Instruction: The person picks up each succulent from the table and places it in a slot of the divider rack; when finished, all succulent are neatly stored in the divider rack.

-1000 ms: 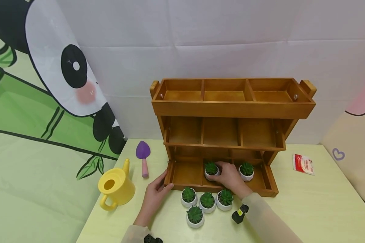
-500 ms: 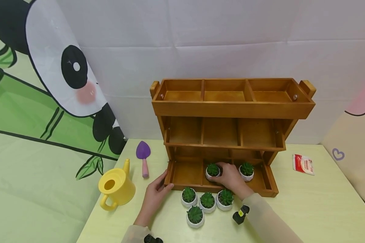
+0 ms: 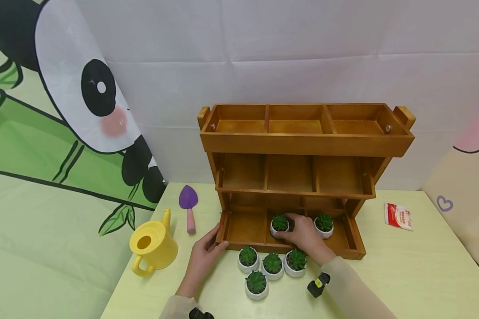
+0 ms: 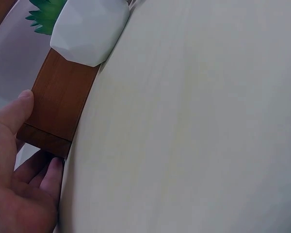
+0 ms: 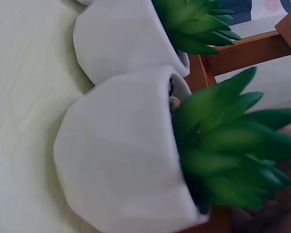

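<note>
A wooden three-tier shelf (image 3: 307,145) stands against the back wall, each tier split into compartments. In the bottom tier's middle compartment, my right hand (image 3: 306,234) pinches a small potted succulent (image 3: 279,223) by its white pot, thumb in front and fingers behind. To its right in the same tier sits another succulent (image 3: 324,222). My left hand (image 3: 201,256) grips the bottom tier's front left corner; in the left wrist view the thumb (image 4: 23,104) lies on the wood and the other fingers are curled at its end. A near white pot (image 5: 121,150) hides most of the right hand in the right wrist view.
Several potted succulents (image 3: 272,266) stand on the table just before the shelf, between my forearms. A yellow watering can (image 3: 153,246) and a purple toy trowel (image 3: 189,201) are at the left. A red and white packet (image 3: 398,216) lies at the right.
The succulent in my right hand has shifted slightly to the right within the middle compartment, and the right wrist has moved a little the same way. My left hand keeps its place.
</note>
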Tool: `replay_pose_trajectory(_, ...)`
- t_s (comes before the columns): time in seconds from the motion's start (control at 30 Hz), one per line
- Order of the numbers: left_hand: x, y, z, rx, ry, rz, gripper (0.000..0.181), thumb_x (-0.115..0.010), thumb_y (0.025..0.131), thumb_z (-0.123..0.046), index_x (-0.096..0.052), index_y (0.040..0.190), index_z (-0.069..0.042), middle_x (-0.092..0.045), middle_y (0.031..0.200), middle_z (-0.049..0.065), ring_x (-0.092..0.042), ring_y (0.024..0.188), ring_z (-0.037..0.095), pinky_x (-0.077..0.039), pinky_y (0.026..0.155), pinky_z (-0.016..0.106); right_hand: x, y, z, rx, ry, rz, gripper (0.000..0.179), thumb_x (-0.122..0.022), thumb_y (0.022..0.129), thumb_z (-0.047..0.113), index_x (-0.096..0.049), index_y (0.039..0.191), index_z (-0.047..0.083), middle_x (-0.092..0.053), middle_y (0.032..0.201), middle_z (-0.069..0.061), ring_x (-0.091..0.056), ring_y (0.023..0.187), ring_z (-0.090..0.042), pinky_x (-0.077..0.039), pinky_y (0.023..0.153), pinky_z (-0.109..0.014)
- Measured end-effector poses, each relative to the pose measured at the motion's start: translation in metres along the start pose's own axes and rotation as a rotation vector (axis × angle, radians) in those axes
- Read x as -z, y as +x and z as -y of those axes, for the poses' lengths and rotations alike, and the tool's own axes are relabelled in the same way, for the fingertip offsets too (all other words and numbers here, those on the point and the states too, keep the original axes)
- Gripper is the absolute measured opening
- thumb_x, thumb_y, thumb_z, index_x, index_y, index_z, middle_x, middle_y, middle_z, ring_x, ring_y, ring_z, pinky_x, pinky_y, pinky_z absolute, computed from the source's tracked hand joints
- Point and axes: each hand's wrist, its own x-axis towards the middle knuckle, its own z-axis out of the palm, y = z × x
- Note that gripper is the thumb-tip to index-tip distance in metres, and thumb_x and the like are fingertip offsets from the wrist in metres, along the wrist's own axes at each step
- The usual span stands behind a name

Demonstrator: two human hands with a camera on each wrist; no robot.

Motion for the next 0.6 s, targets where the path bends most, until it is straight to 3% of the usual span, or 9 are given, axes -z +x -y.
replay_pose_trajectory(0.23,0.001,0.001,0.001,0.000,0.007,-0.003,0.065,-0.083,0.092,-0.020,-0.058,0.152,-0.015,-0.053,0.153,0.007,-0.051,0.140,0.028,-0.049,0.107,0.030,0.005,-0.007,-0.001,-0.003,0.089,-0.003,0.071,-0.091,0.083,0.033,-0.065,0.138,-0.002,-0.069,0.130,-0.018,-0.068,0.114,-0.034,-0.058,0.099,-0.051)
replay_pose_trajectory(0.6,0.000,0.000,0.001,0.006,-0.001,-0.004,0.065,-0.083,0.092,-0.020,-0.057,0.152,-0.014,-0.053,0.153,0.008,-0.051,0.139,0.028,-0.049,0.106,0.030,0.015,-0.030,-0.005,-0.019,0.336,-0.035,0.067,-0.089,0.087,0.030,-0.063,0.141,-0.001,-0.066,0.136,-0.019,-0.066,0.121,-0.036,-0.057,0.100,-0.044)
